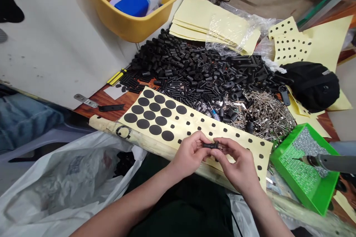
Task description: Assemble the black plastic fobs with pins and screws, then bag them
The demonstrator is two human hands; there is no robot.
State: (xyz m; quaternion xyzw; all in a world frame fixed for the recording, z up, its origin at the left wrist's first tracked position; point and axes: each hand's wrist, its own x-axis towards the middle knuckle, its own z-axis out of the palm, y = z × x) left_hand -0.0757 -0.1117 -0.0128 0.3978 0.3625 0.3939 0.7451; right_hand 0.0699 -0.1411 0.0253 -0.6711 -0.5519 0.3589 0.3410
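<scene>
My left hand and my right hand meet over the front edge of the table. Between their fingertips is a small black plastic part, each hand pinching one end; a bit of metal seems to show near the right fingers. Under the hands lies a pale yellow sticker sheet with large black discs on the left and small black dots on the right. Behind the sheet spreads a heap of black plastic parts. To its right is a pile of thin metal pieces.
A green basket with small silvery pieces stands at right, a grey screwdriver-like tool reaching over it. A yellow tub is at back left. A black cap-like item lies at right. A white plastic bag is at lower left.
</scene>
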